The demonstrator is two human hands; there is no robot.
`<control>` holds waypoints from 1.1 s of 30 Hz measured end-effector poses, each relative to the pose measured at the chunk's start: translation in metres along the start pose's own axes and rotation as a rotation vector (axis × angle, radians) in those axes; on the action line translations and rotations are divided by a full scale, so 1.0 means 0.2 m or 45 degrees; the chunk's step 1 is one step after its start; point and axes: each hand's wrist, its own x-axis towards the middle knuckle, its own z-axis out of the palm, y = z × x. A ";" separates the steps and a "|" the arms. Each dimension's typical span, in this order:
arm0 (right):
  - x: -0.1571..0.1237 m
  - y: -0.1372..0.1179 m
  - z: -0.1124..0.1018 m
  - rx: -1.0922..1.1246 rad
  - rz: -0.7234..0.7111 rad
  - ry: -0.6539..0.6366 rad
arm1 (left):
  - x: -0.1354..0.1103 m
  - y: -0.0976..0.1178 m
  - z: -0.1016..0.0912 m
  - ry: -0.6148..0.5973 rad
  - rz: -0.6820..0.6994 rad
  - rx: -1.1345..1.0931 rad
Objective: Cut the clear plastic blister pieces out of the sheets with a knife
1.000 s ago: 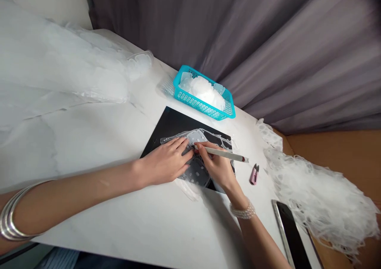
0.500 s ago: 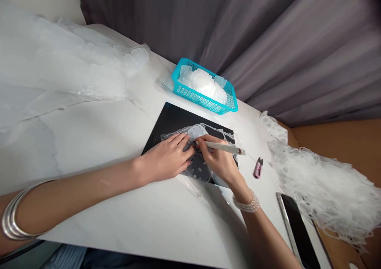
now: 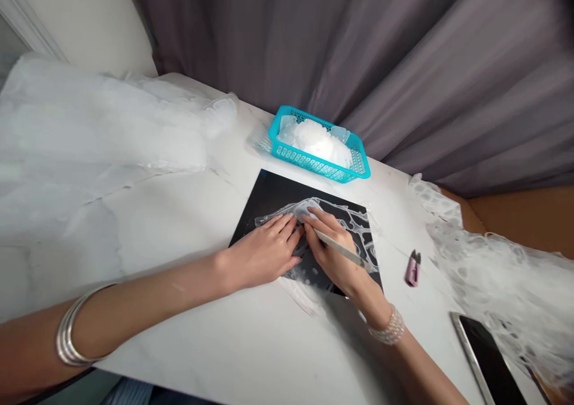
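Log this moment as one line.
left hand: resting on translucent sheet | right hand: gripping pen-like tool | black mat: under sheet | blue basket: beyond mat

On my white marbled tabletop (image 3: 147,231) lie a black board (image 3: 269,192), a turquoise plastic basket (image 3: 314,164), pink snips (image 3: 413,271), a smartphone (image 3: 488,351), sheer white material (image 3: 134,124) heaped leftward and netlike scraps (image 3: 497,291) rightward.

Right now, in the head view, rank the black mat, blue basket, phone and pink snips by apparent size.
1. Black mat, partly covered
2. Blue basket and phone: unsure, since the phone is nearer and cut off by the frame
3. Pink snips
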 end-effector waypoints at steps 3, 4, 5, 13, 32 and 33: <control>-0.01 -0.01 0.01 -0.048 -0.083 -0.132 | 0.00 0.00 0.00 0.006 0.006 0.005; -0.01 -0.02 0.02 -0.090 -0.114 -0.180 | 0.00 0.00 -0.01 0.002 0.012 0.012; -0.02 -0.03 0.02 -0.141 -0.141 -0.215 | -0.01 -0.01 -0.01 -0.002 0.023 0.025; 0.04 -0.01 -0.02 0.234 0.069 -0.191 | -0.02 -0.02 0.00 -0.019 0.040 0.078; -0.05 0.33 -0.62 1.382 0.962 0.548 | 0.04 -0.06 -0.15 0.234 -0.312 -0.806; -0.03 0.22 -0.58 1.438 0.926 0.491 | 0.05 -0.06 -0.17 0.274 -0.411 -0.950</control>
